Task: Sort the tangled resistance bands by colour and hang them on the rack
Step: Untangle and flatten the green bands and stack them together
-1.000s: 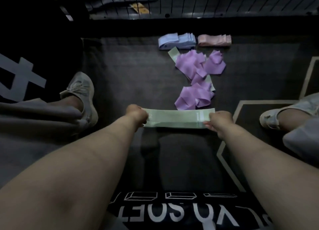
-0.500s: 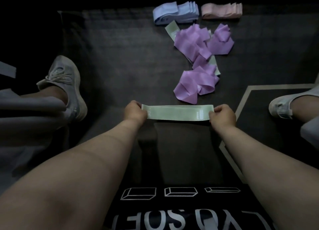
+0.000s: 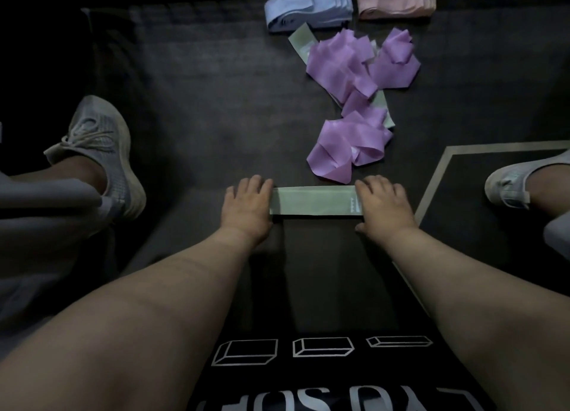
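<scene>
Green band (image 3: 313, 201) lies flat, ends hidden under left hand (image 3: 246, 208) and right hand (image 3: 382, 208).

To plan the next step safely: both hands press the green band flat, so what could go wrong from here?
The green band may curl once the left hand and right hand lift. Other green bands lie under the purple tangle; pulling them could drag it onto the blue stack or pink stack.
</scene>
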Available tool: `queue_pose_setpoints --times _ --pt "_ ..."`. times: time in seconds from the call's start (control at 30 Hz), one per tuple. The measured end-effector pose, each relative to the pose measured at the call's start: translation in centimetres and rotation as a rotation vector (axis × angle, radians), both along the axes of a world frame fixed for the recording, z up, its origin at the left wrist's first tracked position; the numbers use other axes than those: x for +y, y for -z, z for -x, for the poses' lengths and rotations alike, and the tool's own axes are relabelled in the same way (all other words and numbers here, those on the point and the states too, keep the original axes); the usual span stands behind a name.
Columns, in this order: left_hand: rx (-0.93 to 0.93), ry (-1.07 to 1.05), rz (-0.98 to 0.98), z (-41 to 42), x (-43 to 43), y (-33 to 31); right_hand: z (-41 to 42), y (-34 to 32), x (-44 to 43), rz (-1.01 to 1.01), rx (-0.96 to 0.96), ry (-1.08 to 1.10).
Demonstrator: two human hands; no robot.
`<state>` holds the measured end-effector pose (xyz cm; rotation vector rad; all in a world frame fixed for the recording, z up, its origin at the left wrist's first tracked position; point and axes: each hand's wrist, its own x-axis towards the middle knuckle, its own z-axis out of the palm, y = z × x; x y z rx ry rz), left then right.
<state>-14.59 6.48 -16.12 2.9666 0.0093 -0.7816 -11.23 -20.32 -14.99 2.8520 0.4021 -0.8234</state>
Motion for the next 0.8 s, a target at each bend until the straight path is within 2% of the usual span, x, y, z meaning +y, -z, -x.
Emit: queue_pose_setpoints --times 0.1,0.23,0.67,0.8 --pt "0.016 0.03 -0.032 -0.5 -0.3 0.8 -0.7 1.0 0.2 0.055 0.032 -0.051" --pt "0.014 0.028 -0.065 -1.1 -0.2 1.6 -1.4 1.9 -0.1 0.016 -0.039 -0.048" --pt "-0.02 0.153 -0.078 -1.5 -1.2 1.4 -1.7 1.6 1.6 0.06 0.056 -0.085" --pt "0.046 0.064 -0.033 -1.2 -0.9 1.4 -1.8 1.5 1.1 0.011 0.1 -0.034"
